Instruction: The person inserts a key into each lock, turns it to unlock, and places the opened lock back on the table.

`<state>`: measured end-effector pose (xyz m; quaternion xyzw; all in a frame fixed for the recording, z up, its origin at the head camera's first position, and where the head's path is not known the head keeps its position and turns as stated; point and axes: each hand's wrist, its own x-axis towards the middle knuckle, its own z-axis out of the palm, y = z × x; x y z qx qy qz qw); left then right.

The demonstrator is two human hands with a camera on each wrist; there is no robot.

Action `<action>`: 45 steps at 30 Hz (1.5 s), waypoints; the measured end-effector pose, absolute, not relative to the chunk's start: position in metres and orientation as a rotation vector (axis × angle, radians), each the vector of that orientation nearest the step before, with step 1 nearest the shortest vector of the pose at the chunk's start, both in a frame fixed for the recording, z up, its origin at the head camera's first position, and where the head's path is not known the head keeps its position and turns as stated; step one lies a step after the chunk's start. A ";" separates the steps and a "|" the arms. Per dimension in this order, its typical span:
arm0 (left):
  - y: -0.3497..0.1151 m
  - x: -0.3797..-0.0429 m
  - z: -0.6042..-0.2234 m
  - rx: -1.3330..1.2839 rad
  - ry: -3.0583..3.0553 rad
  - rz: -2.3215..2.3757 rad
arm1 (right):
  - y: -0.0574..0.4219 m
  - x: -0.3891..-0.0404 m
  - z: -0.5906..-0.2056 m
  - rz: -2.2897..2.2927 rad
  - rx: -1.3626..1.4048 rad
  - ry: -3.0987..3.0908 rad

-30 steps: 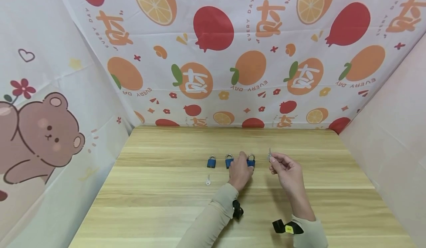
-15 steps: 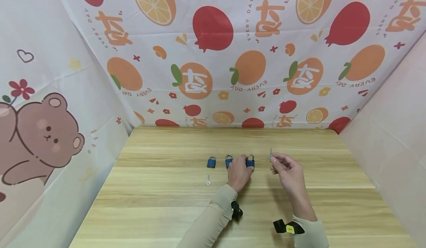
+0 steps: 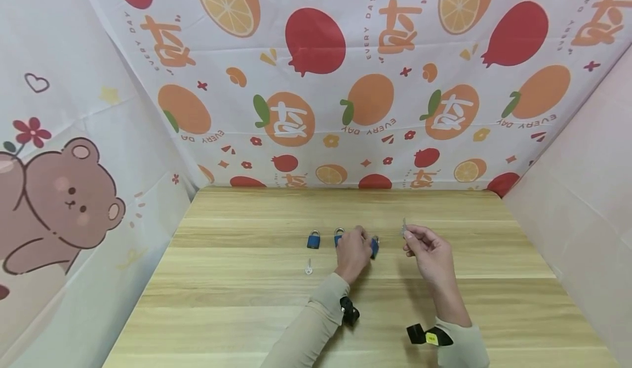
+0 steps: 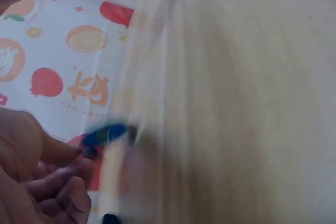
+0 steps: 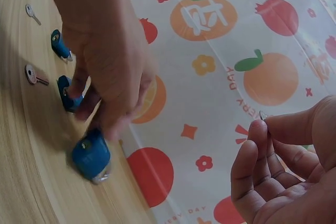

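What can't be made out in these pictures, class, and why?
Head: part of the middle padlock, behind the left hand.
Head: the second tabletop key, shown by the right wrist; behind that hand or sleeve.
Left wrist: the gripped padlock's details, motion-blurred.
Right wrist: most of the held key, covered by the right hand.

Even light leaves soft shadows on the tabletop point(image 3: 237, 291); the left wrist view blurs the padlock point(image 4: 105, 135).

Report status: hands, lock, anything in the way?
Left hand gripping rightmost lock, lock tilted. Right hand pinching key, raised, apart from lock. Two other locks to the left; nothing seen between key and lock.
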<state>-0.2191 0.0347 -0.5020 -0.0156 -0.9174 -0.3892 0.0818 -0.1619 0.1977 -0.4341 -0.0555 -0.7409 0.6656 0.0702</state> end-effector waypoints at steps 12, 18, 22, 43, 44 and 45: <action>0.056 -0.206 -0.501 -0.091 -2.891 -1.086 | 0.201 -0.163 -0.439 2.002 -0.161 -2.226; 0.066 -0.199 -0.502 -0.132 -2.924 -0.968 | 0.202 -0.160 -0.442 1.998 -0.180 -2.197; 0.068 -0.198 -0.500 -0.186 -2.919 -0.983 | 0.202 -0.161 -0.443 2.028 -0.172 -2.197; 0.083 -0.193 -0.495 -0.108 -3.077 -0.954 | 0.203 -0.161 -0.442 2.039 -0.218 -2.208; 0.084 -0.194 -0.495 -0.094 -3.080 -0.959 | 0.203 -0.161 -0.442 2.045 -0.219 -2.204; 0.084 -0.195 -0.496 -0.083 -3.081 -0.962 | 0.203 -0.161 -0.442 2.046 -0.220 -2.205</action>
